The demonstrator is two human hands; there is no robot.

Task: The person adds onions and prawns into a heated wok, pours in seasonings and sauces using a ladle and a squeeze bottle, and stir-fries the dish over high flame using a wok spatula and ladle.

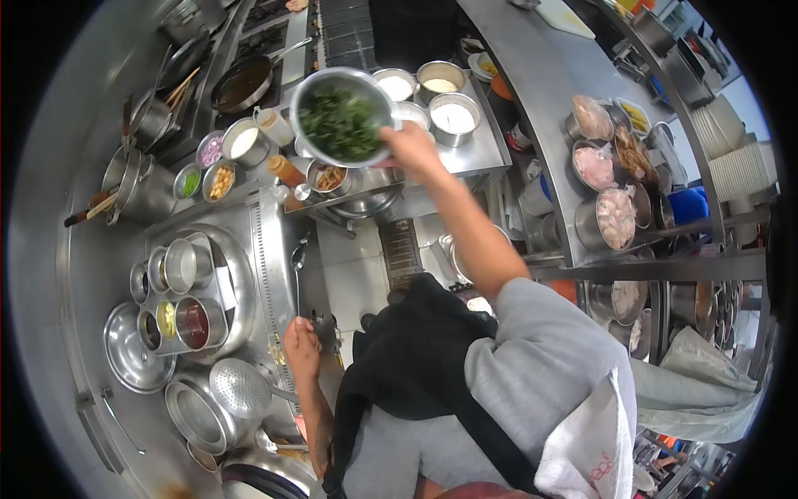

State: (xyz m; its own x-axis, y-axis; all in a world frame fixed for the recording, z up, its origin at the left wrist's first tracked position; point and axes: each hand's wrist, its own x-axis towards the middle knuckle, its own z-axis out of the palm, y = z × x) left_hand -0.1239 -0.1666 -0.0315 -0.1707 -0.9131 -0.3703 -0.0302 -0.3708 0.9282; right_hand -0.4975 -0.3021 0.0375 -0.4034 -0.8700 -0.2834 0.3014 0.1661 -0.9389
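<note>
Wearing, closest to the camera, a grey short-sleeved shirt (544,341), a black fabric apron (416,353) and, over the right shoulder, a white cloth towel with red marks (578,457). Gripping a round stainless-steel bowl (353,76) of dark green leaves (341,125) with the right hand (407,148), closed at the near right rim, some fingers hidden below. Holding it out in front, arm stretched, over the stainless-steel desk (490,158); masking part of the desk and just overlapping in view a small steel container of brown pieces (331,177).

Curling the left hand (302,345) closed around the thin handle of a long steel ladle (298,259), bowl end forward.

Crowded just right of the leaves: round steel pots with white contents (455,116). To their left: a translucent white squeeze bottle (273,126), a plastic bottle of orange-brown sauce (287,171), a small container of chopped purple onion (210,150). Farther back, a dark frying pan (243,86).

Beside the left forearm: a perforated round steel skimmer (241,387) and, beyond, a round steel lid (125,345). Across to the right: bagged pale pink meat (615,218), stacked white plates (716,137).
</note>
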